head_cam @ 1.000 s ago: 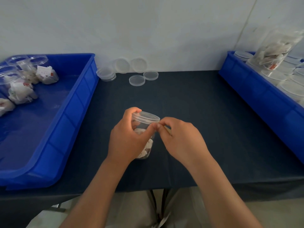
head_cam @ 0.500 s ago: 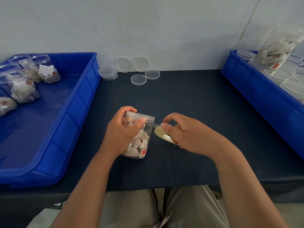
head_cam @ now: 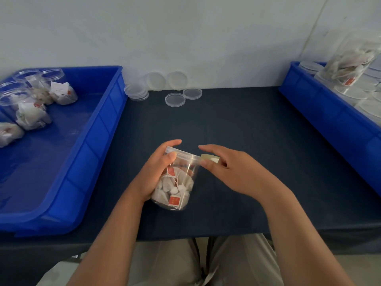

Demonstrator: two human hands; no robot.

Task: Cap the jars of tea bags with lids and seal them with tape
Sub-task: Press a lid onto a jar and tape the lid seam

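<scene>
A clear plastic jar of tea bags (head_cam: 177, 185) with a lid on top stands tilted on the dark table, near its front edge. My left hand (head_cam: 155, 171) grips the jar from the left, thumb pressed on the lid's rim. My right hand (head_cam: 228, 168) holds a small roll of clear tape (head_cam: 209, 158) against the right side of the lid. A short strip of tape runs from the roll onto the lid's edge. Several spare clear lids (head_cam: 174, 99) lie at the back of the table.
A blue tray (head_cam: 97, 139) on the left holds several open jars of tea bags (head_cam: 31, 112). A second blue tray (head_cam: 329, 118) on the right holds capped jars, with one jar (head_cam: 350, 65) lying on top. The wall stands close behind the table.
The jar has tipped further over and turned in my left hand. My right hand with the tape roll has moved in against the lid's right side.
</scene>
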